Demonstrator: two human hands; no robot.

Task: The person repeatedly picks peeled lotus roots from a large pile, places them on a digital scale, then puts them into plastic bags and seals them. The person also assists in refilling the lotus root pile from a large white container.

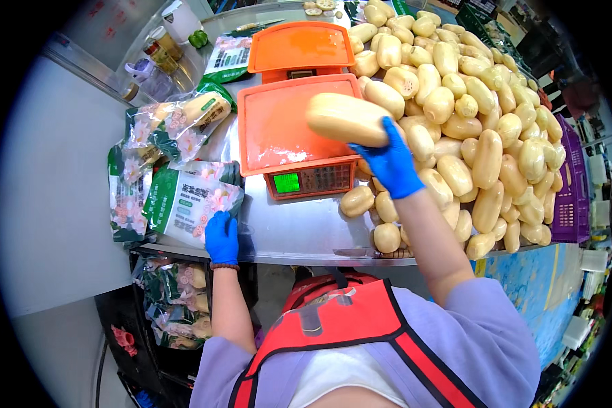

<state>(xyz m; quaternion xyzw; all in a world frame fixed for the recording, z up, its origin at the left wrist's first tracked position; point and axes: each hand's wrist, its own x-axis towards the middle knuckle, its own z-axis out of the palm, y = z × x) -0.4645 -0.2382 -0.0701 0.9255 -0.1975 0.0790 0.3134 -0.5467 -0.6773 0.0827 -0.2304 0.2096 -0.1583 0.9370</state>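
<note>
In my right hand [393, 166], gloved in blue, is a thick peeled lotus root segment [348, 120]. I hold it by its right end, above the orange pan [280, 127] of a digital scale. My left hand [222, 238], also in a blue glove, touches the lower right corner of a flat printed plastic bag [183, 201]. Whether the fingers pinch the bag is hidden. A heap of peeled lotus root segments [456, 122] covers the right side of the metal table [285, 229]. Below the pan the scale's display [286, 183] glows green.
Behind stands a second orange scale [301, 48]. Filled bags [183, 122] lie at the left, and more fill a crate [176, 301] below. A knife [372, 253] lies along the front edge. Jars [166, 43] and a green pepper [198, 39] stand back left. A purple crate [571, 183] borders the heap.
</note>
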